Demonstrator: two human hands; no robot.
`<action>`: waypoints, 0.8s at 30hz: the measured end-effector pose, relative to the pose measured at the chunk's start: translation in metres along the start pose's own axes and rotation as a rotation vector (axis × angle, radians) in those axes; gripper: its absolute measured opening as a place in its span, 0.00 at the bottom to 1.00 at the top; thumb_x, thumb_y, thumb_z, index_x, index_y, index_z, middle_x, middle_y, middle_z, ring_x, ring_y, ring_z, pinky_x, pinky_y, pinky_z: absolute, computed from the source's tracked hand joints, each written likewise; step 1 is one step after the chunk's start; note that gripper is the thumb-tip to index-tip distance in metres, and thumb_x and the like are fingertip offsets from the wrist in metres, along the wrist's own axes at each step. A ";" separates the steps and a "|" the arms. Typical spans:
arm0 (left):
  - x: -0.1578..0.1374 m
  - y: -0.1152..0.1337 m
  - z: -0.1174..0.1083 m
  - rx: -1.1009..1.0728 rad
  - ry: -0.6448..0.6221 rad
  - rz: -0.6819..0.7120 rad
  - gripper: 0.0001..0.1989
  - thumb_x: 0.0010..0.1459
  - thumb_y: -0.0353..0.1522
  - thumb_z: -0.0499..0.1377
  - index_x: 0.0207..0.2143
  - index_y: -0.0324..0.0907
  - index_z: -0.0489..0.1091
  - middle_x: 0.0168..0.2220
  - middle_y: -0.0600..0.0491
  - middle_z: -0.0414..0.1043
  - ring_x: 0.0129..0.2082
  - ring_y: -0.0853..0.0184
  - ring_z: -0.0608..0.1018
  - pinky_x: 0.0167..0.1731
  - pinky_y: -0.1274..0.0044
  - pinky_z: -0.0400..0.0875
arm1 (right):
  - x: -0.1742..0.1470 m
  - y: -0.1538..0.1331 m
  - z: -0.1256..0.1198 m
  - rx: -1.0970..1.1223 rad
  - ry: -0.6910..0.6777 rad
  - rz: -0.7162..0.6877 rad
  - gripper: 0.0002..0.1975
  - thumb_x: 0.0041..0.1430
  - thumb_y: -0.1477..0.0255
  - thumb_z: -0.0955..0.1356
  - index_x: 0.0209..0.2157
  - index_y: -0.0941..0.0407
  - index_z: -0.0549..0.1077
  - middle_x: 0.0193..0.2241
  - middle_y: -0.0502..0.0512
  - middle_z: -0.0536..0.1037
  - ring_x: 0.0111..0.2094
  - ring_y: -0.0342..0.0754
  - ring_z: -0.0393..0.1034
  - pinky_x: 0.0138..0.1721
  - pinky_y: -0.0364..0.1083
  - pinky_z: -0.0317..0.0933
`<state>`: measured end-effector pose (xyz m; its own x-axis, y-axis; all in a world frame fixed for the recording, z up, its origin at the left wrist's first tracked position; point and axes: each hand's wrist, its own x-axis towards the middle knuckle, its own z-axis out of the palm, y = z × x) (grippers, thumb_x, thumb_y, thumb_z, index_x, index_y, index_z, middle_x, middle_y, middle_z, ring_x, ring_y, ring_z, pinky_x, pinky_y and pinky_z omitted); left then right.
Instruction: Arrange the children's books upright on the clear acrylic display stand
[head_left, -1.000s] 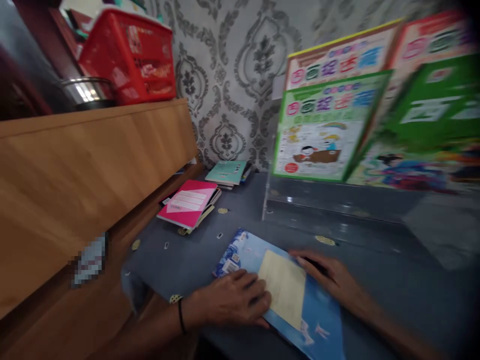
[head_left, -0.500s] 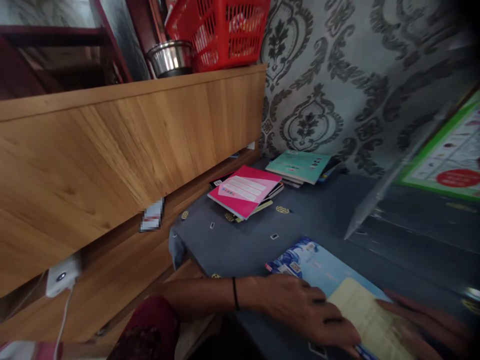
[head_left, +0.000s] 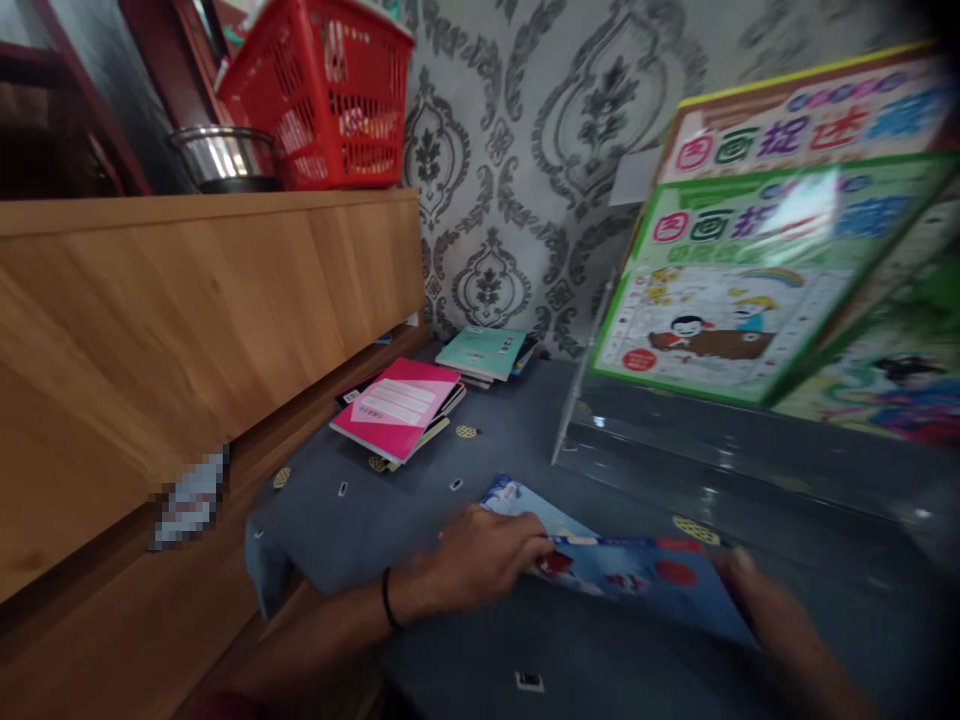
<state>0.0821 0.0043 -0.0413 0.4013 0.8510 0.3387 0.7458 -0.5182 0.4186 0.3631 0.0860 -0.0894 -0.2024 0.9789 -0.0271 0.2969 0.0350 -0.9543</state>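
Both my hands are on a blue book (head_left: 637, 580) with red pictures on its cover, tilted above the cloth-covered surface. My left hand (head_left: 491, 555), with a black band at the wrist, has its fingers closed over the book's left end. My right hand (head_left: 772, 600), slightly blurred, grips the right end with the thumb up along the edge. Behind the left fingers, a pale blue cover (head_left: 553, 510) shows; whether it belongs to the same book I cannot tell.
Left of the hands lie a pink book (head_left: 401, 405) on a small pile and a green book (head_left: 484, 350) on another. At right, a clear stand (head_left: 574, 405) holds picture books (head_left: 720, 290). A wooden cabinet (head_left: 225, 310) carries a red basket (head_left: 345, 100) and a metal pot (head_left: 225, 155).
The view has swung right. My left hand has gone from resting on the book to gripping its end. The book is now raised and tilted, and the cream page no longer shows.
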 end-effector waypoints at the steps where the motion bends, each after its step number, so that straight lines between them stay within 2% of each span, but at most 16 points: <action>1: 0.002 -0.001 -0.002 -0.084 0.039 -0.041 0.20 0.73 0.38 0.40 0.33 0.42 0.66 0.24 0.58 0.67 0.23 0.72 0.68 0.27 0.78 0.57 | -0.001 -0.004 0.000 0.086 -0.005 0.042 0.38 0.53 0.34 0.57 0.27 0.49 0.82 0.34 0.66 0.83 0.42 0.71 0.78 0.50 0.69 0.67; 4: 0.007 -0.002 -0.005 -0.285 0.143 -0.149 0.20 0.72 0.38 0.40 0.28 0.43 0.61 0.23 0.59 0.60 0.22 0.72 0.65 0.27 0.78 0.56 | -0.002 -0.012 0.002 0.412 -0.068 0.103 0.39 0.48 0.31 0.59 0.27 0.51 0.80 0.32 0.66 0.82 0.42 0.70 0.78 0.45 0.66 0.71; 7: 0.010 -0.003 -0.006 -0.371 0.205 -0.221 0.20 0.70 0.41 0.42 0.25 0.43 0.57 0.22 0.59 0.57 0.22 0.72 0.63 0.27 0.77 0.54 | -0.002 -0.011 0.008 0.556 -0.115 -0.008 0.36 0.43 0.32 0.66 0.31 0.51 0.80 0.37 0.65 0.83 0.44 0.67 0.77 0.49 0.63 0.70; 11: 0.013 -0.003 -0.006 -0.516 0.258 -0.281 0.23 0.69 0.46 0.44 0.23 0.44 0.56 0.20 0.60 0.55 0.21 0.72 0.61 0.25 0.77 0.54 | -0.007 0.001 0.022 0.512 -0.106 -0.071 0.31 0.42 0.40 0.74 0.36 0.52 0.79 0.39 0.63 0.82 0.44 0.63 0.77 0.54 0.65 0.65; 15: 0.019 0.002 -0.004 -0.714 0.375 -0.352 0.27 0.64 0.54 0.48 0.22 0.43 0.57 0.20 0.60 0.56 0.21 0.73 0.62 0.24 0.79 0.57 | -0.019 0.001 0.035 0.352 -0.231 -0.083 0.29 0.48 0.46 0.74 0.44 0.53 0.78 0.41 0.61 0.81 0.46 0.59 0.76 0.57 0.63 0.64; 18: 0.024 0.008 -0.001 -0.885 0.488 -0.459 0.29 0.58 0.58 0.55 0.22 0.41 0.61 0.20 0.59 0.61 0.21 0.73 0.65 0.23 0.80 0.61 | -0.028 -0.008 0.039 0.297 -0.324 -0.185 0.30 0.55 0.47 0.71 0.52 0.53 0.75 0.42 0.59 0.80 0.45 0.56 0.75 0.51 0.58 0.69; 21: 0.028 0.011 0.003 -1.132 0.555 -0.598 0.28 0.51 0.57 0.62 0.27 0.40 0.69 0.22 0.56 0.70 0.23 0.70 0.73 0.25 0.79 0.68 | -0.035 -0.019 0.039 0.283 -0.407 -0.214 0.30 0.60 0.49 0.69 0.55 0.54 0.72 0.40 0.58 0.79 0.40 0.53 0.75 0.41 0.53 0.73; 24: 0.028 0.006 0.010 -1.309 0.586 -0.747 0.28 0.46 0.54 0.67 0.35 0.40 0.73 0.26 0.54 0.76 0.25 0.66 0.78 0.25 0.77 0.72 | -0.040 -0.030 0.038 0.276 -0.400 -0.210 0.27 0.62 0.50 0.67 0.54 0.55 0.72 0.38 0.57 0.78 0.40 0.53 0.75 0.42 0.53 0.72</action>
<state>0.1033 0.0256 -0.0377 -0.3006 0.9449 -0.1296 -0.3934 0.0009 0.9194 0.3268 0.0380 -0.0710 -0.5873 0.8014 0.1130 -0.0340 0.1151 -0.9928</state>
